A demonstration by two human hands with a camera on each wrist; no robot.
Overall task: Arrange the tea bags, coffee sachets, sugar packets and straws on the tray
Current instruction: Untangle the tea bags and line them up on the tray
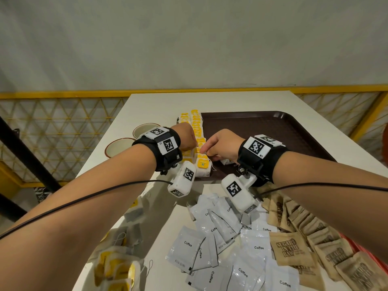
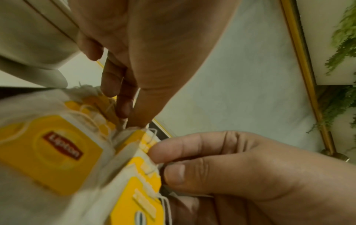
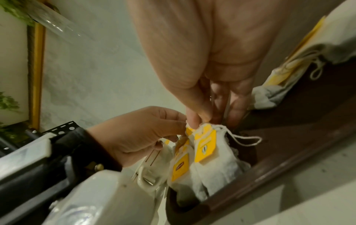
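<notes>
Both hands meet over the tray [image 1: 273,127]! Left hand [image 1: 185,136] and right hand [image 1: 222,143] fingers pinch the tea bags [image 1: 202,164] upright.

I stand at a white table [image 1: 151,114] placed against a plain pale grey-green wall [image 1: 189,38]. A yellow rail [image 1: 63,94] runs horizontally along the wall at the table's far edge. Below the rail, a yellow lattice panel [image 1: 58,122] of triangular mesh extends on both sides of the table. A dark diagonal bar [image 1: 27,152] crosses in front of the lattice on my left. In the wrist views, green foliage [image 2: 341,38], possibly a hanging plant, appears beside a yellow frame edge [image 2: 300,60]. Lighting is dim and even.
</notes>
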